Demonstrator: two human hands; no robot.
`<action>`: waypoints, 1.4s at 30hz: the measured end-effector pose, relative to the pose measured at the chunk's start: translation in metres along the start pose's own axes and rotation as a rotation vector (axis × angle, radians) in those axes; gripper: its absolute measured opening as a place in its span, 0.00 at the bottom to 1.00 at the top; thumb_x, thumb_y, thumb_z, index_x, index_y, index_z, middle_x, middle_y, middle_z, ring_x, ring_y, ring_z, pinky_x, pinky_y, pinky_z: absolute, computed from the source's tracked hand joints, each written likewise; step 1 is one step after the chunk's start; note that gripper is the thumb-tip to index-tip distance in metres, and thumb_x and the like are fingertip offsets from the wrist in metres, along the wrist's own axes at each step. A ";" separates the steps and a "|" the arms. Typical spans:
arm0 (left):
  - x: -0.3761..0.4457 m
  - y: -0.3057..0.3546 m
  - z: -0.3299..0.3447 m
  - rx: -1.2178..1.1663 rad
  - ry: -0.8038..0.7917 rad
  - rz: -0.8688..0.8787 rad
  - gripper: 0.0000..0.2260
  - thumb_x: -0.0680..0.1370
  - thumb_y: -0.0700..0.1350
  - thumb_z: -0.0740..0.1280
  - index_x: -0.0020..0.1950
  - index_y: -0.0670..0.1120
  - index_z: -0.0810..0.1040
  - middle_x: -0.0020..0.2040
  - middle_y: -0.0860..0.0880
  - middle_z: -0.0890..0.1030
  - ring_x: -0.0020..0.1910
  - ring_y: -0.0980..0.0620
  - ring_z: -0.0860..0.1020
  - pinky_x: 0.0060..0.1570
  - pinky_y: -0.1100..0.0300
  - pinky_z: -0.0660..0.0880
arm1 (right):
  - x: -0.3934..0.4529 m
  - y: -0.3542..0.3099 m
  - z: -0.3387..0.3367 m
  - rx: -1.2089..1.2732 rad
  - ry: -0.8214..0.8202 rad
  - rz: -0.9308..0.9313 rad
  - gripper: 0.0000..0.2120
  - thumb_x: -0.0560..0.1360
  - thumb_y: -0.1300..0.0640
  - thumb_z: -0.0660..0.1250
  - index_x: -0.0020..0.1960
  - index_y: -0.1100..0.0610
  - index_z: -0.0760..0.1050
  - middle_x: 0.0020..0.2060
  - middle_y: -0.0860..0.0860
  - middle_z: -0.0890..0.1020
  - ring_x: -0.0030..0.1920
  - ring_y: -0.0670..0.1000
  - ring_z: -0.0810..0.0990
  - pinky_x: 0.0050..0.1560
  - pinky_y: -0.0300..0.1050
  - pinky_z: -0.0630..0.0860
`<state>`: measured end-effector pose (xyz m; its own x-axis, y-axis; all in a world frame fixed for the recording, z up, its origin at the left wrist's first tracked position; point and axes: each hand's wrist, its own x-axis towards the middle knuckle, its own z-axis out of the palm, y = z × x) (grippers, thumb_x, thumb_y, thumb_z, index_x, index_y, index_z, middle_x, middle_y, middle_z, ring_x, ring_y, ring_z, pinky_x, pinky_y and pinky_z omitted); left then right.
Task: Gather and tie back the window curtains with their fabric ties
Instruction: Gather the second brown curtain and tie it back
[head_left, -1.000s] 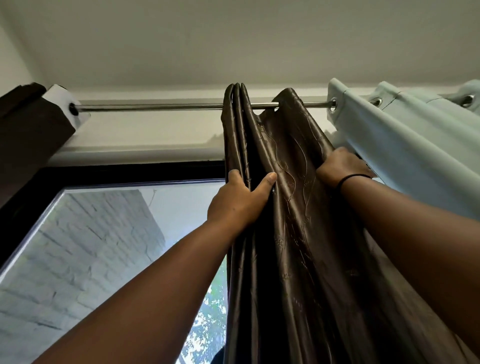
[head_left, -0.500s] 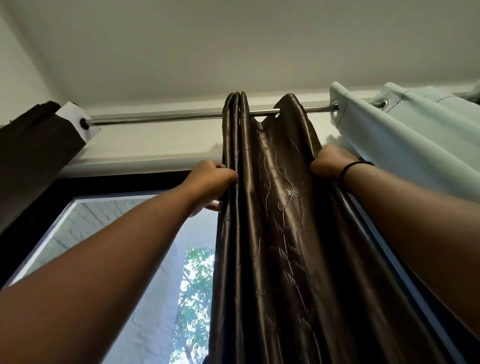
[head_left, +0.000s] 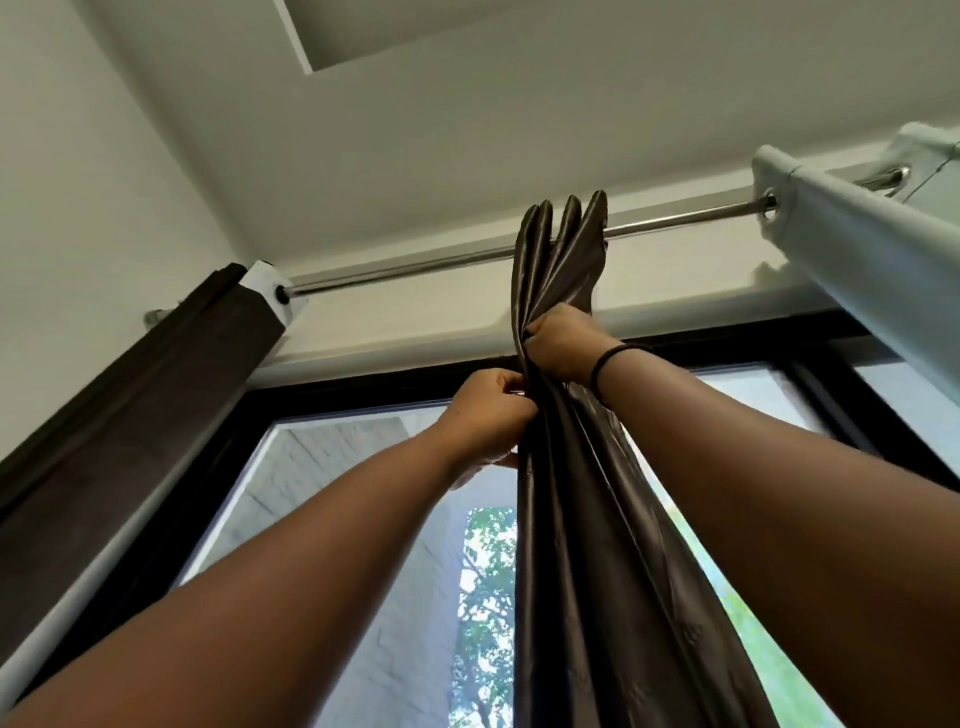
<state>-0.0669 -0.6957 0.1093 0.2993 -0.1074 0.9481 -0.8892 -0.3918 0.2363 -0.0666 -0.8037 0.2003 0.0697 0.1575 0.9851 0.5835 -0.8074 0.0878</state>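
Note:
A shiny dark brown curtain (head_left: 582, 545) hangs from a metal rod (head_left: 405, 267), bunched into a narrow bundle of folds. My right hand (head_left: 558, 345) is closed around the bundle just below the rod, a black band on its wrist. My left hand (head_left: 491, 408) grips the bundle's left edge slightly lower, fingers curled into the fabric. No fabric tie is visible.
A pale mint curtain (head_left: 852, 260) hangs on the same rod at the right. A dark brown panel (head_left: 130, 405) with a white bracket (head_left: 270, 291) stands at the left. Behind is a black-framed window (head_left: 363, 519) showing a brick wall and trees.
The brown curtain has been squeezed from a spread panel into a tight bundle. My right hand moved left to close around it; my left hand now grips lower on the edge.

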 end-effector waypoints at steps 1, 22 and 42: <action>-0.001 -0.002 -0.003 0.017 0.030 0.003 0.10 0.77 0.35 0.62 0.55 0.42 0.79 0.47 0.41 0.82 0.39 0.50 0.80 0.36 0.55 0.82 | 0.002 0.000 0.004 0.020 0.015 -0.010 0.07 0.77 0.60 0.59 0.43 0.58 0.75 0.43 0.56 0.78 0.46 0.55 0.76 0.50 0.48 0.75; -0.061 -0.043 0.066 -0.057 0.112 0.047 0.07 0.81 0.50 0.60 0.48 0.56 0.77 0.47 0.51 0.82 0.47 0.55 0.81 0.51 0.57 0.79 | -0.157 0.066 0.057 0.481 0.142 0.292 0.41 0.64 0.24 0.57 0.73 0.36 0.55 0.76 0.49 0.53 0.76 0.56 0.48 0.71 0.67 0.51; -0.261 -0.086 0.091 0.170 -0.304 -0.021 0.23 0.77 0.49 0.64 0.72 0.52 0.67 0.68 0.55 0.73 0.66 0.57 0.70 0.65 0.64 0.68 | -0.279 0.032 0.074 0.741 -0.235 0.876 0.12 0.70 0.62 0.67 0.50 0.68 0.78 0.39 0.62 0.83 0.38 0.59 0.82 0.43 0.55 0.80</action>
<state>-0.0369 -0.7173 -0.1783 0.4294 -0.3552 0.8303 -0.8189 -0.5408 0.1922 -0.0076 -0.8311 -0.0823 0.7846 -0.1246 0.6073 0.5850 -0.1755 -0.7918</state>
